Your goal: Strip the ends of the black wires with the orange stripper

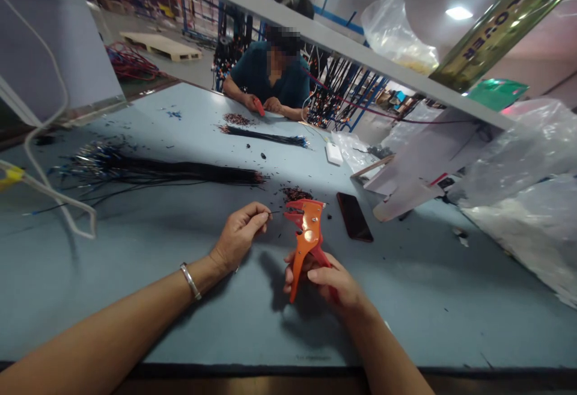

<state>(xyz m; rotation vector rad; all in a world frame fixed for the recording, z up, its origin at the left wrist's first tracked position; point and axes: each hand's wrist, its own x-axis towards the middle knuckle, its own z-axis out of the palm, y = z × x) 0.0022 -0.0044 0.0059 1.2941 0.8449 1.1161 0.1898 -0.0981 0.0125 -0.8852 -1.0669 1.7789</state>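
My left hand [243,232] pinches a thin black wire [276,212], its short end pointing right toward the tool's jaws. In my right hand [329,278] is an orange and red wire stripper [309,232], held upright with its jaws facing left. The wire's tip lies close to the jaws; whether it touches them I cannot tell. Beyond the jaws is a small pile of black and copper-coloured scraps [297,194]. A thick bundle of black wires [189,171] lies farther left, with silvery and blue ends at its left.
A dark phone [354,217] lies right of the stripper. Across the table [180,305] a person [270,76] holds a red tool, near another wire bundle [265,136] and scrap pile [238,119]. A white cable [63,202] hangs at left; plastic bags [518,160] crowd the right.
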